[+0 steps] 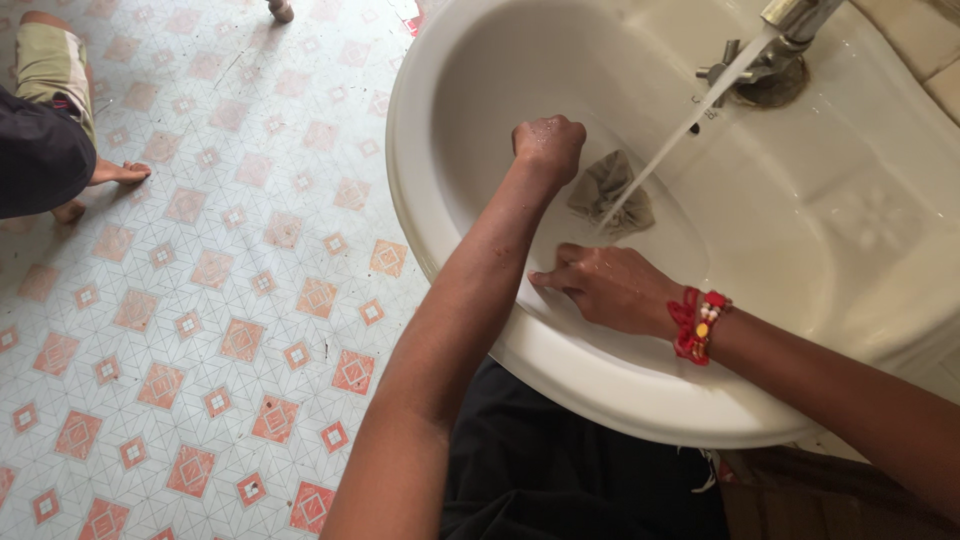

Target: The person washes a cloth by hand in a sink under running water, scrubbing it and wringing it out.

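Left hand (548,146) balled into a wet fist inside the white basin (440,130), right hand (608,288) spread flat on the near wall, fingers extended, grey cloth (608,192) lying beside both under the tap's (775,50) running water, patterned tile floor (200,300) below

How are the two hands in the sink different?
The left hand is curled into a fist, while the right hand lies flatter with fingers stretched out. The right hand has a red bracelet at its wrist; the left wrist is bare. The left hand is closer to the grey cloth. Both are inside the white sink.
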